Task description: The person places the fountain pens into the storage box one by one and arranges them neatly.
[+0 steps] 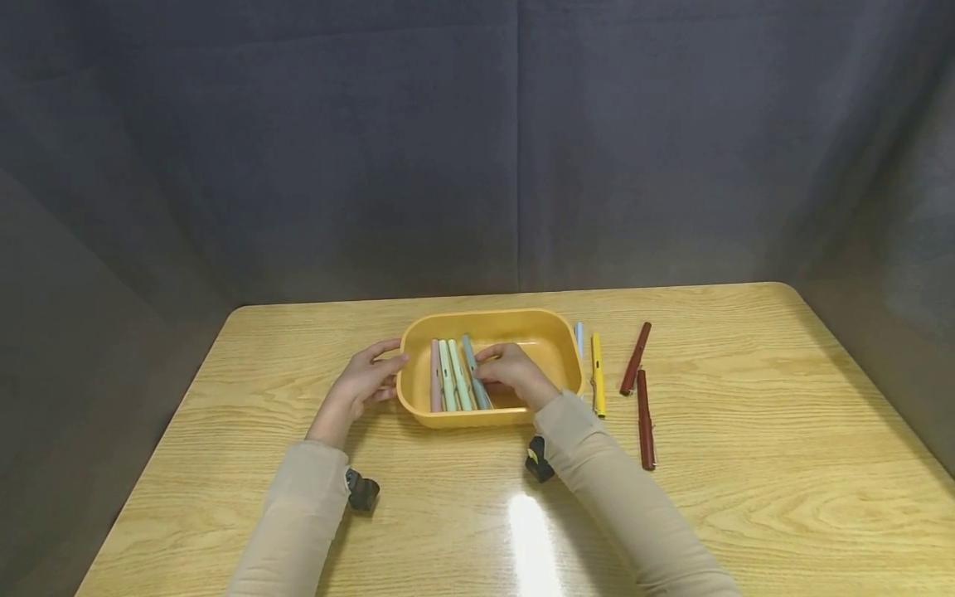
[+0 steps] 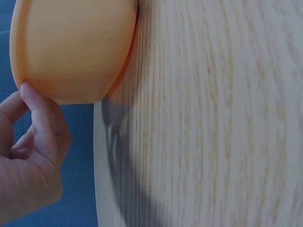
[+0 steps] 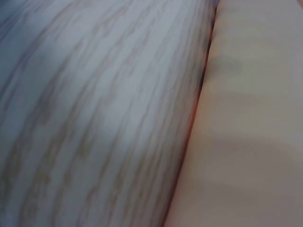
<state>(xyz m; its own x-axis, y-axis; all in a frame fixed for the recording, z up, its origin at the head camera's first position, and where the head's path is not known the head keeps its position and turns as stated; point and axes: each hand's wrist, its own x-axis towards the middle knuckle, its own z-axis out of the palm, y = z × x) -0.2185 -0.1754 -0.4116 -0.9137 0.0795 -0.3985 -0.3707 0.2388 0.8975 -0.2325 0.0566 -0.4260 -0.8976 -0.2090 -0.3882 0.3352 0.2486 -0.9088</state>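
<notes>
A yellow-orange tray [image 1: 462,420] rests on the table with a row of capped pens inside. From the left these are a pink pen [image 1: 436,377], two pale green pens [image 1: 447,377] and a slightly tilted blue-grey pen [image 1: 469,352]. My left hand [image 1: 366,377] holds the tray's left end, and in the left wrist view a fingertip [image 2: 29,92] sits on the rim. Reaching in over the near side, my right hand [image 1: 511,369] pinches the blue-grey pen with its fingertips. The right wrist view catches only the tray's outer wall [image 3: 246,142] and table, without the hand.
Right of the tray lie a light blue pen [image 1: 579,338], partly behind the rim, a yellow pen [image 1: 598,377] and two dark red pens [image 1: 636,358]. The wooden table [image 1: 746,398] ends at a dark grey curtain [image 1: 373,166] behind.
</notes>
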